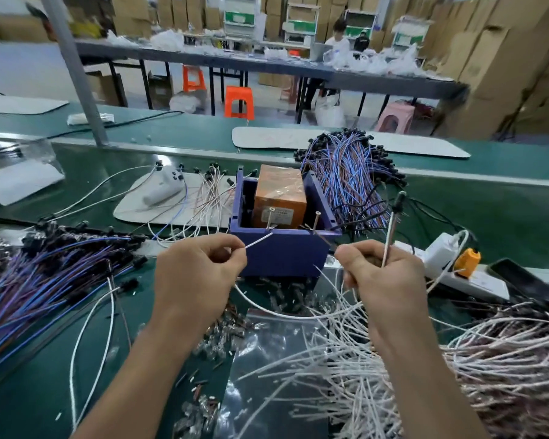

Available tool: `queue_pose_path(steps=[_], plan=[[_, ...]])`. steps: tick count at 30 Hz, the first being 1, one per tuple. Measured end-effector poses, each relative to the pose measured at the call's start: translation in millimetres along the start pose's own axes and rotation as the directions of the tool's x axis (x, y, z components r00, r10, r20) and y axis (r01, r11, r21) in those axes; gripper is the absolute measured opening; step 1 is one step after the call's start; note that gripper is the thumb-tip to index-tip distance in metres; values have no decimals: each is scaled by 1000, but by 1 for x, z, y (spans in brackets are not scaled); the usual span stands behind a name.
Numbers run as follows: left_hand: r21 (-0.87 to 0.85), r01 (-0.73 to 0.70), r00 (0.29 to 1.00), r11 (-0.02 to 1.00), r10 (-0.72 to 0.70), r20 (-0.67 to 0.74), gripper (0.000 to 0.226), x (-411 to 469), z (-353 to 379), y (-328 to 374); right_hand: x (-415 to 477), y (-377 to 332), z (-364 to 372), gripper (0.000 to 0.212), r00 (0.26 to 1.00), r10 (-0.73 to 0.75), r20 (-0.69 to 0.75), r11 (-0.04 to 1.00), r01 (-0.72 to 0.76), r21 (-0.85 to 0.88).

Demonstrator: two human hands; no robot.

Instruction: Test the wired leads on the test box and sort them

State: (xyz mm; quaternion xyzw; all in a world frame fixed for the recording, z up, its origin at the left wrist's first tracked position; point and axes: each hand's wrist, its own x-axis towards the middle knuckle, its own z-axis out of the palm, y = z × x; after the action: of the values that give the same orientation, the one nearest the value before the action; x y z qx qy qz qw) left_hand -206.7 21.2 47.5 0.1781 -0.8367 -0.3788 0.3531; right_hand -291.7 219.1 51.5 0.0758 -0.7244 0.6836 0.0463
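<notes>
Green bench (488,217): left hand (197,274) pinches a lead (259,240), tip pointing up-right at the box (282,255) pins (271,218) just beyond; right hand (384,280) grips an upright strand (389,236).

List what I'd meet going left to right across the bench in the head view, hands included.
A pile of blue and purple leads → left hand pinching a white lead → blue test box → right hand gripping a black-tipped lead → orange plug.

A factory assembly floor; long green benches (203,134), stacked cartons (488,58), heaped wire leads (349,172).
</notes>
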Motion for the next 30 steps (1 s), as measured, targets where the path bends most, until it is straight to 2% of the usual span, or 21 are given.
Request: queue_pose_path(steps=[3,7,15,23,30], plan=[[9,-67,998,998,67,0,29,7,7,-10,13,15,1,12,1000,-14,15,998,14,-58],[-24,-96,995,995,95,-25,30,13,11,-20,15,29,4,15,1000,8,26,999,-7,-37],[-58,-63,996,996,59,-73,29,18,17,-30,13,35,7,16,997,-2,75,1000,2,-5],[-60,-62,993,996,56,-107,36,19,19,-29,17,36,5,13,1000,-6,10,1000,6,22],[-167,-120,990,979,106,-89,17,8,17,-39,18,37,3,13,1000,16,26,998,-18,53]])
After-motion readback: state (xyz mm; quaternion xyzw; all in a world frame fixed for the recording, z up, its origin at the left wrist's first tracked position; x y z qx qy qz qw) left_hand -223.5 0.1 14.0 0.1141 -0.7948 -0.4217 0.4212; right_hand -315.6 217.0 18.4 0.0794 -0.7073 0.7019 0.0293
